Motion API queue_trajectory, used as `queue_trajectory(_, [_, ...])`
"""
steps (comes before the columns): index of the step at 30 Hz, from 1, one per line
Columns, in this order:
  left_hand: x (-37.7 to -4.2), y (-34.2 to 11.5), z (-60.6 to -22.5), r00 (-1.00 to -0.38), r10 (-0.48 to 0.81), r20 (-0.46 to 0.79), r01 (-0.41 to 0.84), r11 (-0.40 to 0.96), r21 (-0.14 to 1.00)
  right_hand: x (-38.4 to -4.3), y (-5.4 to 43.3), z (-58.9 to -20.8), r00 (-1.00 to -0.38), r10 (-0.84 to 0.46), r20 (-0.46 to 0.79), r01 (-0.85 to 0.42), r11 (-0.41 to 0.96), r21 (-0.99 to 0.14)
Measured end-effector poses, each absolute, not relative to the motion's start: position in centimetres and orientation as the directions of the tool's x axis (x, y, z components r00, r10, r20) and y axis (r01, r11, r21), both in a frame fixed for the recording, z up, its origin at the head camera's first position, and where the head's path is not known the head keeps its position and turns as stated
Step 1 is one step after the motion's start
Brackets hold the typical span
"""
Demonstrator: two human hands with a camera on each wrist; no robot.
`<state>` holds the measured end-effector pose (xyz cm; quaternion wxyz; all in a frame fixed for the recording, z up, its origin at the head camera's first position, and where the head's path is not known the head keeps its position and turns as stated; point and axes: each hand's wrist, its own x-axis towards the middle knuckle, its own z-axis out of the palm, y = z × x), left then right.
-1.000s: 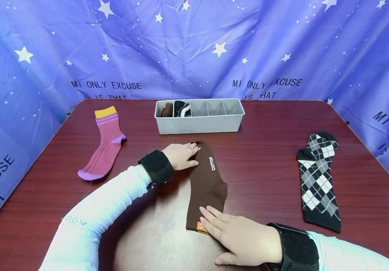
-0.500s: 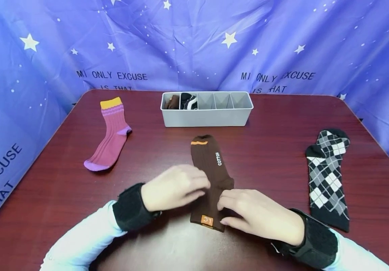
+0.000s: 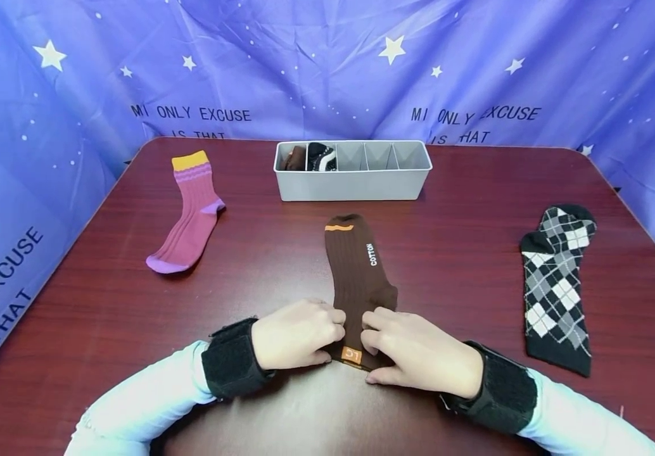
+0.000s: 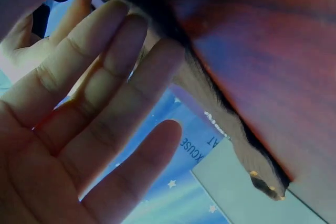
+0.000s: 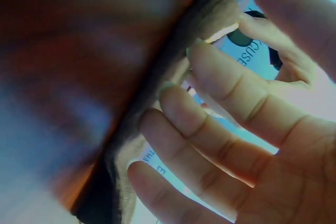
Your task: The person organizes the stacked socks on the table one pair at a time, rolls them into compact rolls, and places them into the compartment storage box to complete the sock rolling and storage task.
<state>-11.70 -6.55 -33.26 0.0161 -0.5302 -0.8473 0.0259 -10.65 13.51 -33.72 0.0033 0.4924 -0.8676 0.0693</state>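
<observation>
A brown sock (image 3: 356,266) with orange marks and white "COTTON" lettering lies flat in the middle of the table, its cuff toward the person. My left hand (image 3: 298,335) touches its left edge near the cuff, with slightly bent fingers. Across from it, my right hand (image 3: 423,353) has its fingertips on the right side of the cuff end. In the left wrist view, extended fingers (image 4: 105,77) meet the sock's edge. The right wrist view shows the fingertips (image 5: 173,98) against the brown cloth, thumb apart from them.
Behind the sock stands a grey divided box (image 3: 353,185), with a brown rolled sock (image 3: 295,158) and a black-and-white one (image 3: 322,157) in its left compartments. A pink sock (image 3: 193,215) lies at left, an argyle sock (image 3: 558,291) at right. A starry curtain (image 3: 327,76) hangs behind.
My left hand has come from the sock's toe end down to its cuff end. The right hand has shifted from on top of the cuff to its right side.
</observation>
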Motion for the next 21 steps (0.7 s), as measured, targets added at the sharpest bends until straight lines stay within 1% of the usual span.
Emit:
queue_trajectory(6, [-11.7, -6.7, -33.6, -0.453, 0.889, 0.066, 0.891, 0.454, -0.001, -10.9, 13.5, -33.7, -0.516, -0.855, 0.055, -0.855, 0.509, -0.101])
queue_trajectory(11, [-11.8, -6.7, -34.1, -0.461, 0.872, 0.166, 0.887, 0.459, 0.053, -11.0, 13.7, -33.5, -0.514, -0.854, 0.081, -0.856, 0.505, -0.109])
queue_trajectory(15, [-11.8, -6.6, -34.2, -0.453, 0.861, 0.231, 0.889, 0.457, 0.042, -11.3, 13.9, -33.4, -0.521, -0.847, 0.103, -0.851, 0.506, -0.142])
queue_trajectory(21, [-11.7, -6.4, -34.0, -0.463, 0.854, 0.238, 0.878, 0.479, -0.011, -11.9, 14.2, -33.3, -0.537, -0.833, 0.132, -0.840, 0.513, -0.177])
